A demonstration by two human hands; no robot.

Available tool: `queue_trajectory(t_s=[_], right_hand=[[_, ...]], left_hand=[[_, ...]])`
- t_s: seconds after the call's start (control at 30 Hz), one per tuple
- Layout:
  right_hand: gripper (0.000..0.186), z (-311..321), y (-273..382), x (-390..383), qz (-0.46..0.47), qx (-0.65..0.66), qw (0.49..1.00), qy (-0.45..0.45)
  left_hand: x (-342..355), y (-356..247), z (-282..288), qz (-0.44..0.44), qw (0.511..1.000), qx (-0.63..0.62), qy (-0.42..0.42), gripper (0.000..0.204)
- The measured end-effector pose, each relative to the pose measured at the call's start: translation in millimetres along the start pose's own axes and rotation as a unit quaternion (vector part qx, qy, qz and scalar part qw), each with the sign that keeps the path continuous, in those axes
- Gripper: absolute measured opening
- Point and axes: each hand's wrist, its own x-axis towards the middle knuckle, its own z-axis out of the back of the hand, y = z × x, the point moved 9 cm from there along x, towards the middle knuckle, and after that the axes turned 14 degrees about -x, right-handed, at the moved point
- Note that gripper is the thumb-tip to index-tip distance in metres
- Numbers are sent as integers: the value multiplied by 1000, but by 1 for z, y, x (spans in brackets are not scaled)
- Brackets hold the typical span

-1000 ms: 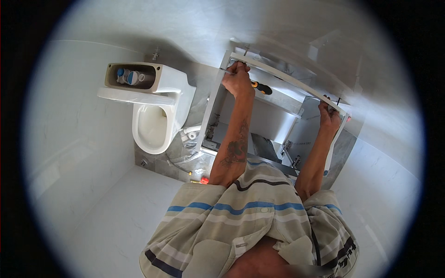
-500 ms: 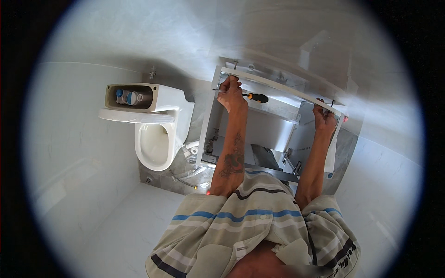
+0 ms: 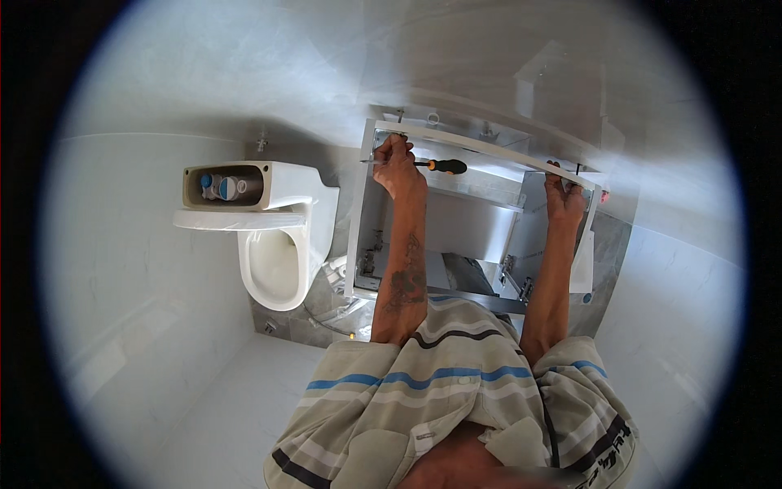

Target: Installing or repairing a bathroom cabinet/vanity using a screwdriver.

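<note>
A white open-topped cabinet stands against the wall, with both my hands at its back corners. My left hand is closed, its fingertips pinched at the back left corner. Across that hand lies a screwdriver; its black and orange handle sticks out to the right and its shaft shows on the left. At the back right corner my right hand is closed over the back rail. What its fingertips touch inside the corner is partly hidden. Metal bolts protrude from the wall behind the rail.
A white toilet with its tank open stands to the left, fittings showing inside the tank. Hoses and plastic wrapping lie on the floor beside the cabinet. Metal hinges are fixed inside the cabinet. A wall valve projects above the toilet.
The view has shifted slightly, so the cabinet and hands sit a little farther left. My left hand has turned a bit, and the screwdriver's shaft now shows beyond it. Both hands stay at their corners.
</note>
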Motion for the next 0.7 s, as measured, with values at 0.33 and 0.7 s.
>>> queue_trajectory(t_s=[0.33, 0.7], right_hand=[[46, 2, -4, -4, 92, 3, 995, -27], [30, -14, 11, -46, 123, -180, 972, -87]], left_hand=[[14, 8, 11, 46, 999, -14, 12, 2], [12, 5, -6, 75, 995, 24, 59, 6]])
